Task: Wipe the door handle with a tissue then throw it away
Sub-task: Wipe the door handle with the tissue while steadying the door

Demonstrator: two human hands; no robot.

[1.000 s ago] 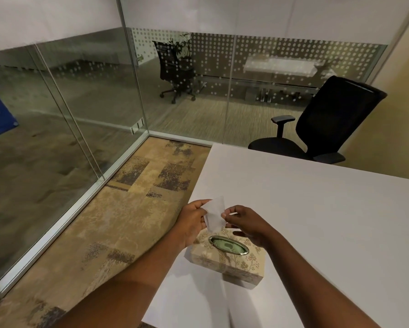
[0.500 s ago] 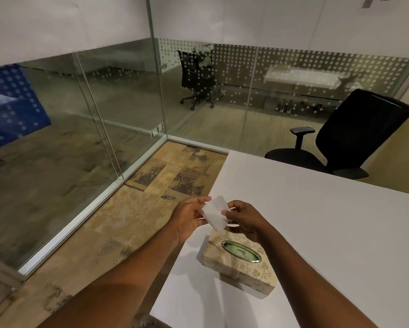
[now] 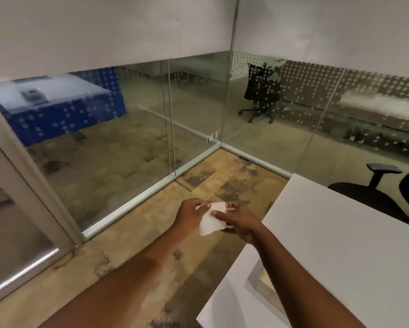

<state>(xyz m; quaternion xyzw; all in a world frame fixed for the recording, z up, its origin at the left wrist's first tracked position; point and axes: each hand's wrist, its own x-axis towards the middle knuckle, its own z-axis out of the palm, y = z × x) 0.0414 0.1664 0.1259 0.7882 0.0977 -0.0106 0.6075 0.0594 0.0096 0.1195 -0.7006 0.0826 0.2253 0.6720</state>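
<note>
both hands, left hand (image 3: 191, 215) and right hand (image 3: 237, 221), pinch a thin, creased white tissue (image 3: 211, 218)

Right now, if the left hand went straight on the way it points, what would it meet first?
The left hand points forward and slightly right, both hands pinching the tissue. Past the tissue, the way looks free over the carpet until the glass wall near the corner, though depth is hard to judge.

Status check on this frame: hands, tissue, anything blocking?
Left hand and right hand both pinch the tissue, held over the carpet beside the white table. No door handle in view. Nothing in the way.
</note>
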